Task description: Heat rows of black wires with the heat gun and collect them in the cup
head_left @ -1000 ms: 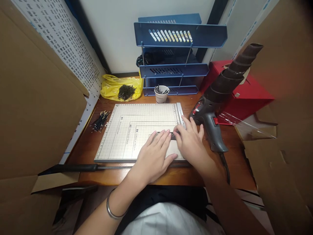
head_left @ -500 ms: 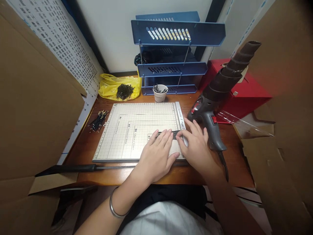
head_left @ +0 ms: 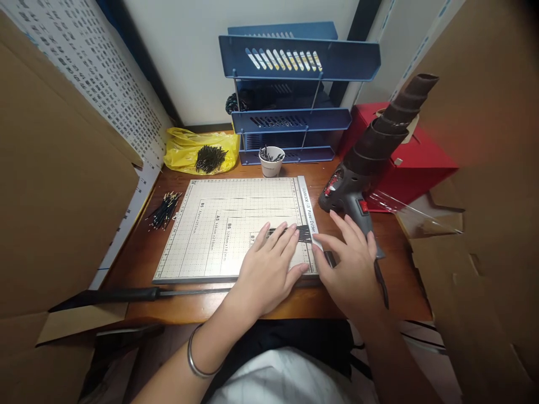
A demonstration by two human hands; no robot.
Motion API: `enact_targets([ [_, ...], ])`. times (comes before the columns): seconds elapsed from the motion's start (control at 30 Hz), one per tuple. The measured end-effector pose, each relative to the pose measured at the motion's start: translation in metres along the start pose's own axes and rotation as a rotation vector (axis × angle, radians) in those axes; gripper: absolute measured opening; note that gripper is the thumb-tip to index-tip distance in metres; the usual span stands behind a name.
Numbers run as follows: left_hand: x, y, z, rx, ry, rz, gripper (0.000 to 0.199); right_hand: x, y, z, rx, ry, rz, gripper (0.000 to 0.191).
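Observation:
My left hand (head_left: 273, 264) lies flat with its fingers stretched out over a row of thin black strands (head_left: 304, 233), pressing them on the board of a paper cutter (head_left: 210, 241). The strands lie side by side, and their right ends reach the cutter's edge strip (head_left: 306, 205). Under my left fingers the middle of the row is hidden. Just right of that strip hovers my right hand (head_left: 349, 264), fingers apart and thumb near the forefinger, with nothing visible in it. The cutter's long arm with a black handle (head_left: 126, 294) sticks out leftward along the front edge.
A heat gun (head_left: 353, 174) stands close on the right, before a red box (head_left: 425, 179). Behind the cutter are a paper cup (head_left: 272, 167) of black pieces, a blue rack (head_left: 295, 120) and a yellow bag (head_left: 177, 154) under a black pile. More black strands (head_left: 164, 212) lie left.
My right hand has drawn back rightward from the ends of the black strands, and its fingers have spread a little. My left hand stays flat on the strands. The view has shifted slightly.

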State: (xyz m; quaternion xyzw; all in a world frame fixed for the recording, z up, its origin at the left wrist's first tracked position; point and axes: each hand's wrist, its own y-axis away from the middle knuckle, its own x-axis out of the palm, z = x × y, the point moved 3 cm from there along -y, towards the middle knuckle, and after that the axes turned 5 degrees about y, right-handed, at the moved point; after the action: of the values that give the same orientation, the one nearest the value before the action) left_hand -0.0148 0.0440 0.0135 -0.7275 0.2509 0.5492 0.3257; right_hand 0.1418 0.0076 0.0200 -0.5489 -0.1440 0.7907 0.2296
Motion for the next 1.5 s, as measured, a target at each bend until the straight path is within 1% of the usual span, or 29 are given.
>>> enact_targets([
  [0.17, 0.006, -0.008, -0.012, -0.003, 0.017, -0.014, 0.065, 0.002, 0.001, -0.007, 0.050, -0.002, -0.001, 0.022],
  [0.3, 0.006, -0.010, -0.015, -0.007, 0.022, -0.012, 0.065, 0.001, 0.001, -0.007, 0.065, -0.026, -0.012, 0.023],
  [0.5, -0.001, -0.003, -0.013, -0.030, 0.017, -0.030, 0.063, -0.003, 0.002, -0.007, 0.065, -0.039, -0.027, 0.021],
  [0.67, 0.002, -0.001, -0.016, -0.016, 0.032, -0.027, 0.063, -0.004, 0.005, -0.009, 0.069, -0.044, -0.002, 0.019],
  [0.8, 0.001, -0.002, -0.018, -0.032, 0.015, -0.041, 0.061, 0.001, 0.004, -0.006, 0.059, -0.063, 0.039, 0.016],
  [0.93, -0.003, 0.004, -0.014, -0.073, -0.010, -0.054, 0.057, 0.009, 0.000, -0.001, 0.033, -0.062, 0.057, 0.014],
  [1.1, -0.001, 0.010, -0.012, -0.058, 0.006, -0.048, 0.055, 0.015, -0.006, 0.001, 0.029, -0.048, 0.039, 0.016],
  [1.33, 0.001, 0.009, -0.012, -0.057, 0.013, -0.050, 0.057, 0.017, -0.003, 0.004, 0.043, -0.019, 0.029, 0.012],
  [1.5, 0.002, 0.010, -0.012, -0.059, -0.013, -0.046, 0.059, 0.017, -0.002, 0.003, 0.037, -0.016, 0.014, 0.018],
])
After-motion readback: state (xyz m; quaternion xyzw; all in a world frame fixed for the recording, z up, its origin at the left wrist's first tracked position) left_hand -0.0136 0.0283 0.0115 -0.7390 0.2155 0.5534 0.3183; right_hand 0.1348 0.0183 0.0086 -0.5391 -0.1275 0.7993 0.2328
